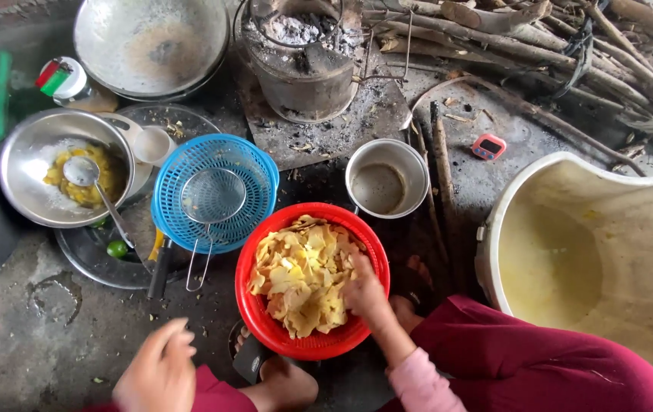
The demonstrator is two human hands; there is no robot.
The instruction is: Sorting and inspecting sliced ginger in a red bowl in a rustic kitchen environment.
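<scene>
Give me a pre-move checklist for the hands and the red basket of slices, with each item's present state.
1. Right hand on the yellow slices: ok, it rests in the pile.
2. Right hand's grip closed on slices: cannot tell, fingers are buried.
3. Left hand free: ok, it holds nothing and hovers over the floor, blurred.
4. Red basket sits level on the ground: ok.
5. Blue basket with the wire strainer beside the red one: ok, upright.
6. Metal pot behind the red basket upright: ok.

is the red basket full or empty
Full: the red basket is heaped with pale yellow slices, and the right hand rests in them.
</scene>
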